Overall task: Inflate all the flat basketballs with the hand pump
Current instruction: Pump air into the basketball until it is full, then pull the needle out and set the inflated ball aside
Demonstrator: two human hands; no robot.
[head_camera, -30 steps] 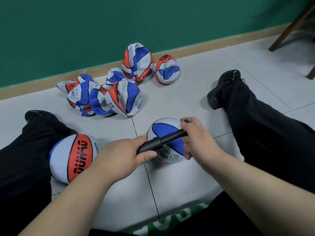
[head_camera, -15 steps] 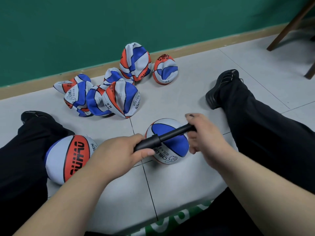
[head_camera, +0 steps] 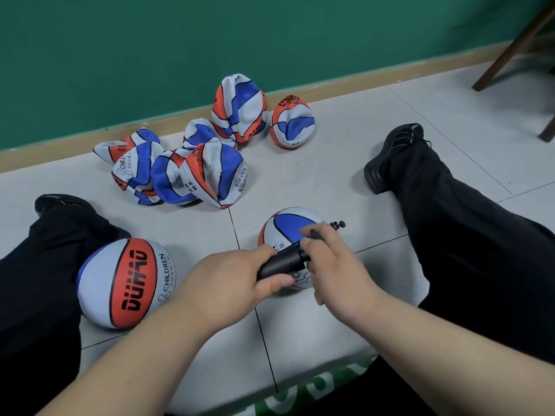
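Fingers (head_camera: 318, 240) of left hand (head_camera: 228, 280) and right hand (head_camera: 333, 265) grip the pump (head_camera: 282, 262), angled up-right across the ball (head_camera: 285, 223).

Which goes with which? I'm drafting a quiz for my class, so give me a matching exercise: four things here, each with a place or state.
1. DUNAO ball
2. hand pump
3. crumpled balls
4. wooden leg

a. gripped by left hand and right hand
b. round, against the left leg
c. flat, heaped near the green wall
d. slanted, far right

Pairs: 1-b, 2-a, 3-c, 4-d
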